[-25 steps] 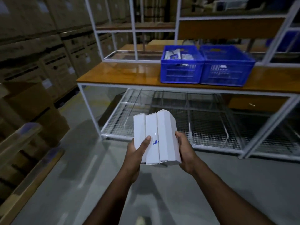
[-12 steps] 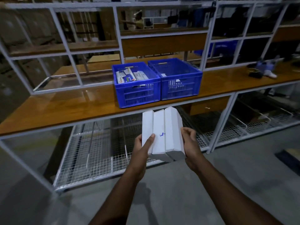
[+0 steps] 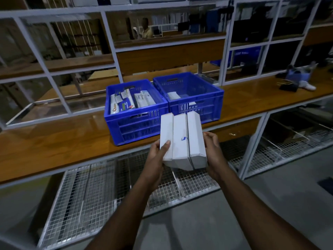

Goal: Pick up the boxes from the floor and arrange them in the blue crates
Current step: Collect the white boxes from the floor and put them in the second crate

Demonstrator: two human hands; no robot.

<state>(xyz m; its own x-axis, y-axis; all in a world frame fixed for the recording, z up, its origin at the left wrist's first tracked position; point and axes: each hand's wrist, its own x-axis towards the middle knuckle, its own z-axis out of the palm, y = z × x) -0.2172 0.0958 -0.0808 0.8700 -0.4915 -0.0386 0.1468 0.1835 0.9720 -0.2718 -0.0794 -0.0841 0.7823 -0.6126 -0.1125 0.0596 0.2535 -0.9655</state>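
While I stood facing the shelving, I had three white boxes pressed side by side as one bundle, held in the air just in front of the worktop edge. My left hand had its grip clamped on the left side of the bundle, thumb laid over the top face of the left box, fingers out of sight underneath. My right hand had its grip clamped on the right side, fingers curled against the right box's edge. The middle box had a small blue mark on it, too blurry to read.

The bundle overlapped the near wall of the two blue crates from my view, but it wasn't in either one. The left crate sat at about 11 o'clock from the boxes and held several printed cartons lying flat. The right crate sat at about 1 o'clock, touching the left one, with a couple of pale items low inside; couldn't tell what they were.

Way off at 2 o'clock on the worktop there was some dark and light blue clutter, too blurred to name. Below the worktop was a wire mesh shelf, and at 12 o'clock, far back behind the rack, a person was standing.
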